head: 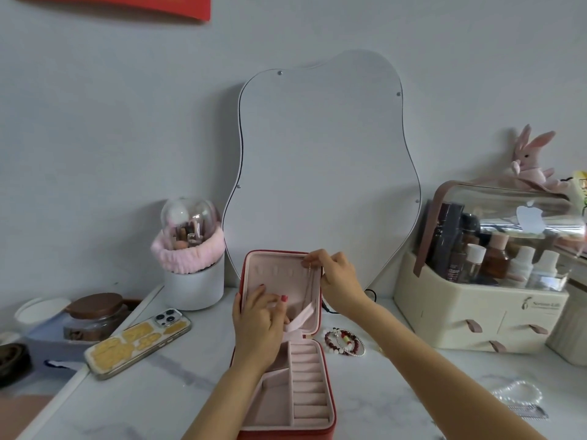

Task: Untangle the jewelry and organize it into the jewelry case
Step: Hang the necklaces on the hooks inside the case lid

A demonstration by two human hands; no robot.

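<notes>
With the jewelry case (pixel 286 385) open just before me, my left hand (pixel 259 325) lies spread against its lid pocket while my right hand (pixel 333 274) pinches a thin necklace (pixel 309 282), light, limp and snag-prone, best held near its clasp at the lid's hooks.

A home dressing corner: a wavy mirror (pixel 324 173) leans on the wall above a marble worktop (pixel 178 385), beside a cosmetics organizer (pixel 482 312), brush holder (pixel 193 281) and plush rabbit (pixel 533 163).
</notes>
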